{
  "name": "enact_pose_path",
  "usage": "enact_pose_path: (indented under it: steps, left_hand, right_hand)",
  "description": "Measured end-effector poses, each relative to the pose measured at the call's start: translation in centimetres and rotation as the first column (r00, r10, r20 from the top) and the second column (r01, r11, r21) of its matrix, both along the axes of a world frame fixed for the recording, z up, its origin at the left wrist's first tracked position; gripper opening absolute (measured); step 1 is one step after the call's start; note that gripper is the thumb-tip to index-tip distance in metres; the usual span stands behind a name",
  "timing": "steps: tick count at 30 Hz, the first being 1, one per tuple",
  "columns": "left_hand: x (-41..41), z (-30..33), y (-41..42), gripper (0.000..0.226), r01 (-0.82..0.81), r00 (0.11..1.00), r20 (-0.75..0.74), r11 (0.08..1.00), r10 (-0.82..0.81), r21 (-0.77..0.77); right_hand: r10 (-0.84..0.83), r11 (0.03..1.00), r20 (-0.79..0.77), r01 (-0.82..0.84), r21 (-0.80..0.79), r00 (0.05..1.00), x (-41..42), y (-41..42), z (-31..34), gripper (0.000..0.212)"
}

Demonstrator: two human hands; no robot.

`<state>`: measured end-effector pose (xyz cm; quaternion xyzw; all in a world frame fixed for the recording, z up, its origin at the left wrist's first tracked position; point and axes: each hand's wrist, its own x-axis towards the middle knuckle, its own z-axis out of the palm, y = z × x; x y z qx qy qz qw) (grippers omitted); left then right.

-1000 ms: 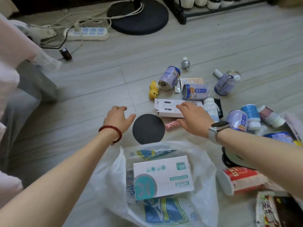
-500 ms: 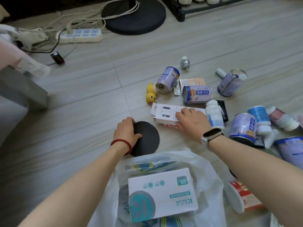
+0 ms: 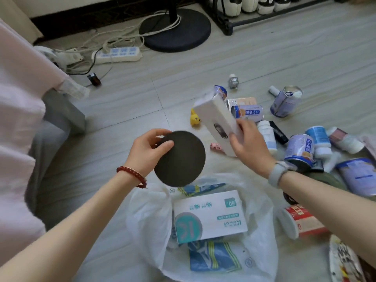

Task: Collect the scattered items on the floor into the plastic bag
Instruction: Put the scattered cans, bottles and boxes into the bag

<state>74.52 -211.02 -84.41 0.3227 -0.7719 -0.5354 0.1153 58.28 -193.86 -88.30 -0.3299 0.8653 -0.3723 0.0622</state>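
Left hand (image 3: pixel 147 152) pinches the black disc (image 3: pixel 180 158), right hand (image 3: pixel 251 146) grips the white box (image 3: pixel 216 119), both above the bag (image 3: pixel 262 251); best lower them flat beside the carton inside.

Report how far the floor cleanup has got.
Early stage. Done: a white-and-teal box and blue packet lie in the plastic bag. In hand: left hand holds a black disc, right hand a white box. Left: cans, bottles, a yellow duck.
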Motion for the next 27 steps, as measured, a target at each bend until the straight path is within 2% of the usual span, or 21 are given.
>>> enact_pose_path:
  steps: [1,3,5,8,12,14,17,21,25,27]
  left_hand:
    - [0.6,-0.4,0.2,0.019,0.046,0.994,0.100,0.998,-0.042,-0.033]
    - [2.1,-1.5,0.8,0.024,0.172,0.946,0.307,0.964,-0.103,-0.205]
    - [3.8,-2.5,1.0,0.025,0.287,0.892,0.435,0.901,-0.127,-0.325]
    - [5.8,-2.7,0.5,0.027,0.392,0.833,0.514,0.875,-0.206,-0.285]
    - [6.5,-1.5,-1.0,0.033,0.458,0.796,0.513,0.874,-0.321,-0.163]
    - [6.5,-0.7,-1.8,0.029,0.433,0.821,0.462,0.893,-0.335,-0.122]
    - [6.0,0.5,-1.5,0.027,0.389,0.866,0.323,0.920,-0.381,0.040]
    - [4.7,1.8,1.5,0.030,0.502,0.823,0.190,0.841,-0.536,0.201]
    - [4.4,1.2,5.2,0.026,0.613,0.746,0.259,0.785,-0.613,0.090]
    - [5.2,0.0,6.8,0.027,0.715,0.671,0.364,0.695,-0.646,-0.084]
  right_hand:
    - [-0.019,0.993,0.101,0.030,-0.113,0.995,0.6,0.3,0.6,0.032]
    - [0.010,0.968,0.280,0.060,-0.243,0.960,1.9,0.9,1.7,0.045]
    - [0.050,0.967,0.393,0.054,-0.250,0.918,3.3,1.4,2.2,0.055]
    - [0.086,0.989,0.416,-0.026,-0.148,0.905,5.6,2.1,2.2,0.055]
    - [0.149,0.988,0.419,-0.113,-0.109,0.896,8.1,2.2,2.5,0.053]
    - [0.181,0.984,0.371,-0.166,-0.073,0.911,8.4,2.0,2.6,0.052]
    - [0.235,0.972,0.288,-0.229,-0.055,0.928,7.9,2.1,2.7,0.048]
    - [0.122,0.992,0.275,-0.111,-0.055,0.954,6.2,3.1,2.9,0.044]
    - [0.076,0.995,0.347,-0.048,-0.087,0.935,5.4,4.5,2.8,0.039]
    - [0.091,0.995,0.345,-0.069,-0.075,0.934,5.6,5.1,2.5,0.038]
